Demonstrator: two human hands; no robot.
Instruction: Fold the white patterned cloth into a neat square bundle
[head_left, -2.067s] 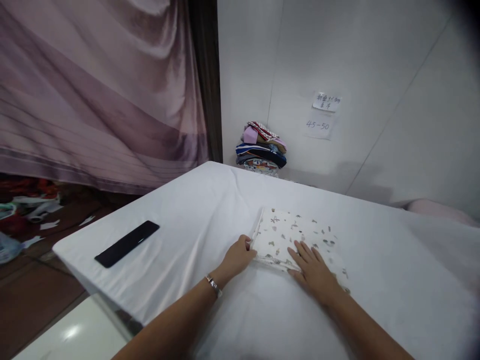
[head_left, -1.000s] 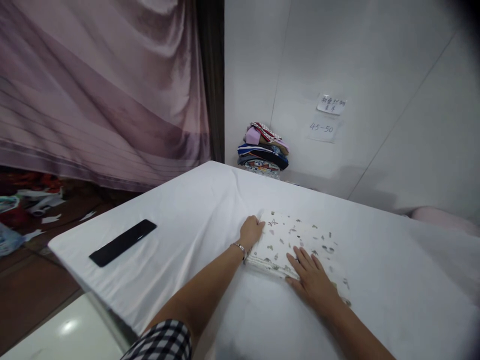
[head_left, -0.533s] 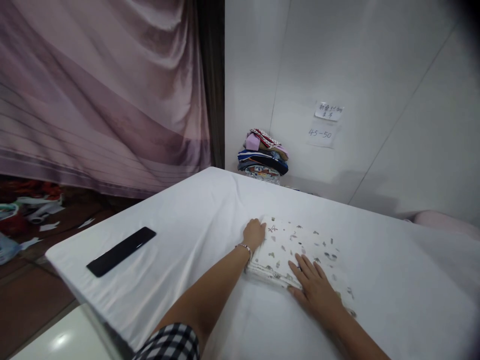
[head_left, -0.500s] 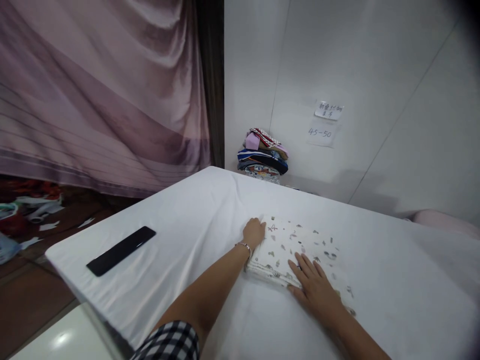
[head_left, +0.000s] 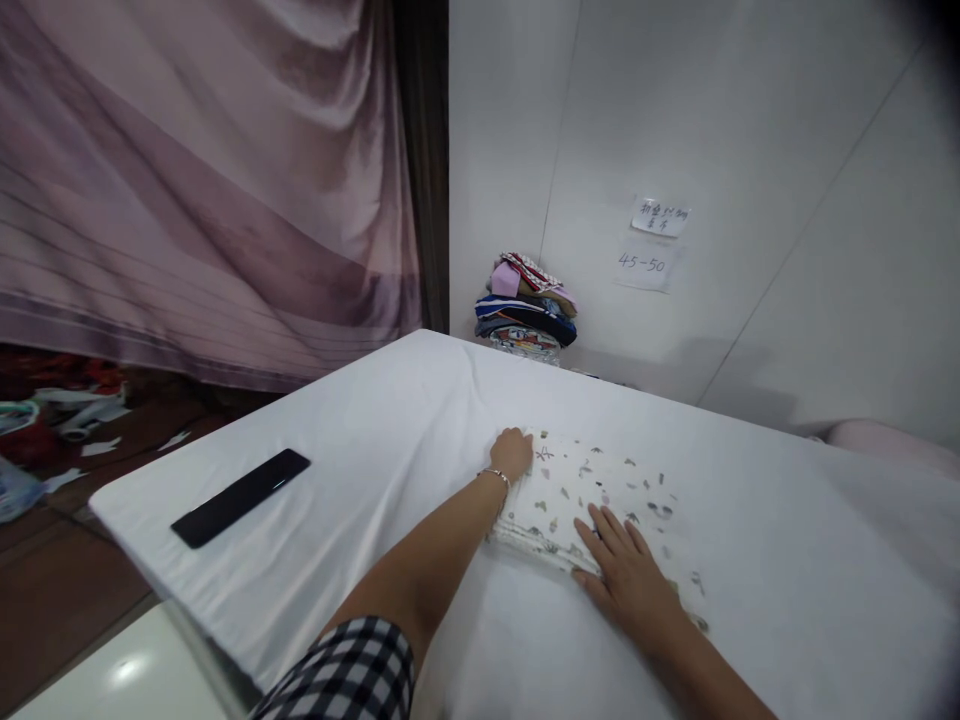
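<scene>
White table (head_left: 360, 450), hands on folded cloth (head_left: 592, 480)

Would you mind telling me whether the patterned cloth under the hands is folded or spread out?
Folded: the patterned cloth lies as a compact rectangle with stacked layers showing along its near-left edge.

Head view — forward and down, close over white table (head_left: 360, 470).

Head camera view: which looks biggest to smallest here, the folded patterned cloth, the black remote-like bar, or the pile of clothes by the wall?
1. folded patterned cloth
2. black bar and pile of clothes: unsure, since the bar is longer but thin and the pile sits farther away.
</scene>
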